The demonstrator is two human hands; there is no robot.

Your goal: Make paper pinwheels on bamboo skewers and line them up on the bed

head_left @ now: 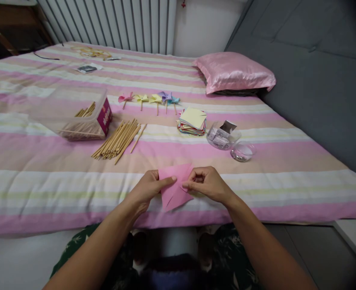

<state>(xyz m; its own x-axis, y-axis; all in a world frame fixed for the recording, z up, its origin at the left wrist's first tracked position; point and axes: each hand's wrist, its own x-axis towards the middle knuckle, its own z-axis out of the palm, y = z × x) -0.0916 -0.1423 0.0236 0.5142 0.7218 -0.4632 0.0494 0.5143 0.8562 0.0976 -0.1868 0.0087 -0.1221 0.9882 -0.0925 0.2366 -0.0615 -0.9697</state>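
Pink paper (174, 189) is the thing in hand, but the bed (45, 181) is the largest thing here and everything lies on its striped cover. At the head of the bed sits a pillow (233, 72). Toward the bed's left side is a clear box (72, 114) holding some sticks, and just beside it, nearer the bed's middle, a loose bundle of sticks (119, 139). Beyond those stands a row of small pinwheels (149, 98); right of the sticks is a paper stack (192, 121), then a clear jar (223, 137) and its lid (242, 152).

The paper is at the bed's near edge, held between both hands. The left hand (149, 187) pinches its left side, thumb on top; the right hand (208, 183) has its fingers (187, 186) closed on a flap near the centre. The sheet looks thin, light and limp, easy to crease or tear along its cuts, so it is best taken by corners and flaps with a gentle pinch.
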